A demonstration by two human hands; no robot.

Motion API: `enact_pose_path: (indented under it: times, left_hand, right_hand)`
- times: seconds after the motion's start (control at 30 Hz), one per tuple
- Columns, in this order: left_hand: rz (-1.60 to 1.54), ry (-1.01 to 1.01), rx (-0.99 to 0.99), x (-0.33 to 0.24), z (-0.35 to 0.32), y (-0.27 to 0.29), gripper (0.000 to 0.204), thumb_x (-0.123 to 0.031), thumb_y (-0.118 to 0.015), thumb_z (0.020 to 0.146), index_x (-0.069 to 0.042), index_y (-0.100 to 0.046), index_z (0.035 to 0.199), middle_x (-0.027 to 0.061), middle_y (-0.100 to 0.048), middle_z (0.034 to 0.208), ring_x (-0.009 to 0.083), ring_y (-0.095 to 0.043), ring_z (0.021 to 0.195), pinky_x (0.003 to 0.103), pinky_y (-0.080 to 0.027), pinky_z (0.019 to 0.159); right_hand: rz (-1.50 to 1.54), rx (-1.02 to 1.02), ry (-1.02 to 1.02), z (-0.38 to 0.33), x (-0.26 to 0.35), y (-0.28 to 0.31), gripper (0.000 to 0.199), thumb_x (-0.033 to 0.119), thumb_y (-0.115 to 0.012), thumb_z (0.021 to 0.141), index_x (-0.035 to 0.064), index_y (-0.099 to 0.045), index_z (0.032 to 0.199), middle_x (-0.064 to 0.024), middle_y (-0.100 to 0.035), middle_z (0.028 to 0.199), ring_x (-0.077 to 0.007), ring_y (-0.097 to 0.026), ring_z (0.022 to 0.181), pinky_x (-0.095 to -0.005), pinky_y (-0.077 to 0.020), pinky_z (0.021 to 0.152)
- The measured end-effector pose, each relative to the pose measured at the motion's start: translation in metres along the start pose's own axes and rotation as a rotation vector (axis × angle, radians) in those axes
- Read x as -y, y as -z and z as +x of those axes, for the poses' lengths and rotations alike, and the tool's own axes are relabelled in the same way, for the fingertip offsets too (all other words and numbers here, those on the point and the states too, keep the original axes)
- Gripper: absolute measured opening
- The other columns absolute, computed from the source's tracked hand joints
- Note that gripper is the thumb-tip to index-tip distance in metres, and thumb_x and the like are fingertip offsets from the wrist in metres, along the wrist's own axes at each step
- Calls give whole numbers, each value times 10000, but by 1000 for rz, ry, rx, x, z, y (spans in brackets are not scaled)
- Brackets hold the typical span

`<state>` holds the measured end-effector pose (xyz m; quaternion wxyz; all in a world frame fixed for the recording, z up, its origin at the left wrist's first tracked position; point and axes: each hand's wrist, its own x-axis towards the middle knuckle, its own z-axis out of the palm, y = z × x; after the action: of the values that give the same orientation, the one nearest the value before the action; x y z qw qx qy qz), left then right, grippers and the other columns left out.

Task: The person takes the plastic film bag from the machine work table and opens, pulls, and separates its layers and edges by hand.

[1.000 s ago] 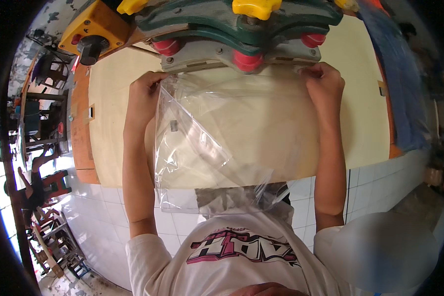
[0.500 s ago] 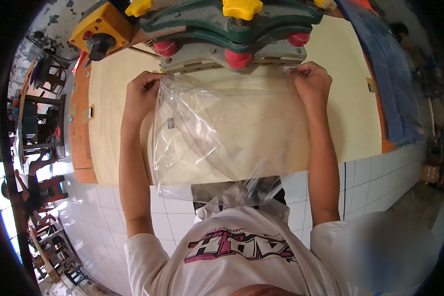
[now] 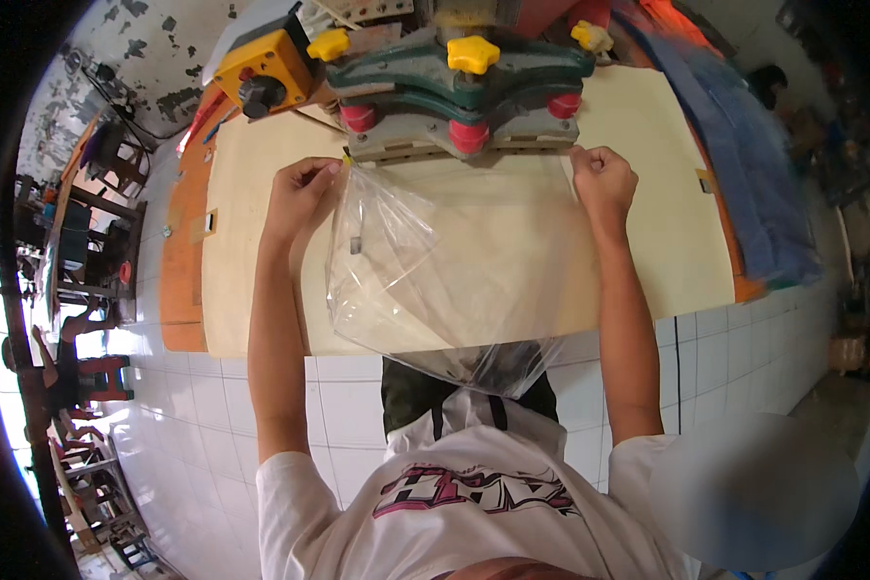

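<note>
A clear plastic sheet [image 3: 454, 271], creased and shiny on its left side, lies over the cream table top and hangs past the front edge toward my lap. Whether it is a single sheet or a bag I cannot tell. My left hand [image 3: 302, 193] pinches its far left corner between thumb and finger. At the far right corner my right hand [image 3: 605, 188] is closed on the plastic, its fingers curled in. The plastic's far edge runs along the metal bar of a green press head [image 3: 464, 92], just beyond both hands. A small dark rectangle [image 3: 356, 246] shows at the plastic's left.
The press head carries yellow star knobs [image 3: 473, 55] and red round pieces [image 3: 469, 135]. A yellow control box [image 3: 261, 74] with a black knob stands at the far left. Blue plastic [image 3: 744, 174] drapes over the table's right edge. A person [image 3: 60, 358] is at the far left.
The view has shifted, so the press head sits lower and more of it shows. Both hands still hold the plastic's corners; its left-hand folds have changed shape.
</note>
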<state>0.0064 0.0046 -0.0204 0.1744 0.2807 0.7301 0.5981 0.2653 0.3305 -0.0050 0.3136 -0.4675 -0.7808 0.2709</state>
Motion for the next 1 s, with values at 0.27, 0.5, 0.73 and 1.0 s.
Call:
enact_pose_path:
  times: [0.27,0.5,0.73,1.0]
  left_hand:
    - [53,-101,-198,0,9,14,251,-215,-673,923,14,-704,1021,-32,-588,761,47,-485,656,198,-374,583]
    - [37,-95,-297,3,10,18,253,-223,-693,907,15,-716,987,-14,-623,764,55,-533,693,198,-415,624]
    - [-31,-60,-341,0,7,17,242,-215,-694,904,13,-716,982,-6,-626,756,61,-529,674,208,-416,613]
    - [-37,-31,-413,-7,2,21,218,-189,-685,903,20,-714,957,1,-623,746,60,-524,663,207,-413,604]
  right_hand:
    - [240,-197,-5,17,-7,4,303,304,-710,815,9,-692,748,-121,-684,672,-251,-655,621,-355,-514,653]
    - [358,-342,-85,32,-29,8,302,301,-702,822,9,-693,746,-111,-673,663,-239,-641,620,-352,-511,686]
    - [500,66,-271,49,-35,18,261,206,-660,872,33,-609,683,-18,-562,610,-95,-473,518,-260,-419,494]
    - [846,386,-245,40,-39,51,246,186,-587,953,62,-575,741,23,-482,597,-65,-403,460,-236,-379,412]
